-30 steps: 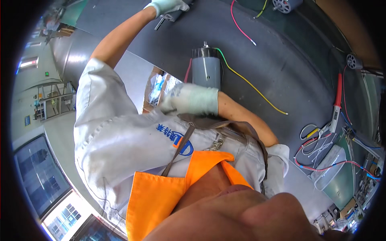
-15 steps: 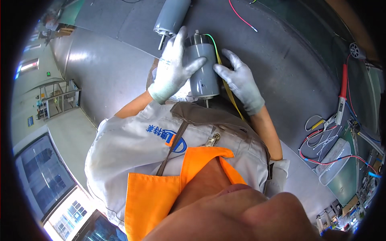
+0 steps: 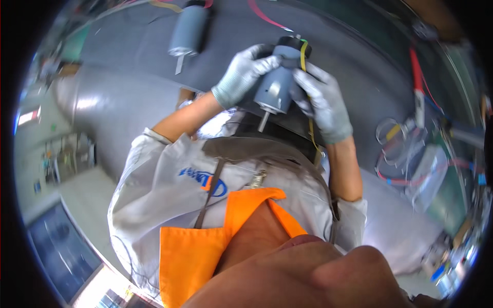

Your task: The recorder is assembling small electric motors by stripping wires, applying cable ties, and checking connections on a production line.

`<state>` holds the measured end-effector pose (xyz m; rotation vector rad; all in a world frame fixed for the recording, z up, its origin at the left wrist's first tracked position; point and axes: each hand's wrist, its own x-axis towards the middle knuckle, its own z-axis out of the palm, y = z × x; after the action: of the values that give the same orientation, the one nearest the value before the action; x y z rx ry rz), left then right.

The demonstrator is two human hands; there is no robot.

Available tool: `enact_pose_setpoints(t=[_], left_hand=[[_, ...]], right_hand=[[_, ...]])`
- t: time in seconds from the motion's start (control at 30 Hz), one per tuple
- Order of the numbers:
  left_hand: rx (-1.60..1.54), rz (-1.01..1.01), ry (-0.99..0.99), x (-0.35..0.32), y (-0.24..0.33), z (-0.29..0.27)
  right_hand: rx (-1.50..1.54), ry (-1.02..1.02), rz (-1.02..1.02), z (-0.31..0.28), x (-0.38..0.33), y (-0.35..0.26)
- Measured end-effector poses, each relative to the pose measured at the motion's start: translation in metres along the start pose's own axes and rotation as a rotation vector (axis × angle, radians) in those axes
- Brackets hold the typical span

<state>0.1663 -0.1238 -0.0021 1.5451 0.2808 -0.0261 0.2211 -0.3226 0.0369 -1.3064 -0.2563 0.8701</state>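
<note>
A grey cylindrical motor point(image 3: 276, 88) with a black end cap lies tilted on the dark table, its bare shaft pointing toward me. My left hand point(image 3: 245, 73), in a whitish glove, grips its left side near the cap. On the opposite side my right hand point(image 3: 322, 100), gloved too, curls its fingers against the casing. A yellow-green wire point(image 3: 303, 54) leaves the cap end, passes by my right hand and hangs down toward my apron. The fingers' undersides are hidden, and blur softens the fingertips.
A second grey motor point(image 3: 187, 32) lies at the far left, shaft toward me. A red wire point(image 3: 267, 19) trails at the back. On the right are a red-handled tool point(image 3: 416, 72), coiled leads point(image 3: 398, 138) and a pale tray-like piece point(image 3: 430, 172).
The motor's far end has tilted to the right, and it now lies slightly farther from me. My left hand has shifted right relative to the second motor; my right hand has closed in on the casing.
</note>
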Motion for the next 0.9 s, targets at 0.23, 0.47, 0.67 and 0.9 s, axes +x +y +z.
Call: enact_pose_setpoints(t=[0.23,0.47,0.67,0.9], left_hand=[[0.142,-0.486,-0.419,0.075,0.065,-0.019],[0.93,-0.377,-0.403,0.087,0.092,0.052],[0.465,-0.23,-0.227,0.077,0.038,0.018],[0.782,0.259,-0.274,0.091,0.013,0.014]], right_hand=[[-0.899,-0.071,-0.463,0.049,0.015,0.024],[-1.053,-0.653,-0.43,0.095,0.029,-0.005],[-0.704,0.398,-0.597,-0.136,-0.119,0.001],[-1.452,1.34,-0.087,-0.349,-0.156,-0.009]])
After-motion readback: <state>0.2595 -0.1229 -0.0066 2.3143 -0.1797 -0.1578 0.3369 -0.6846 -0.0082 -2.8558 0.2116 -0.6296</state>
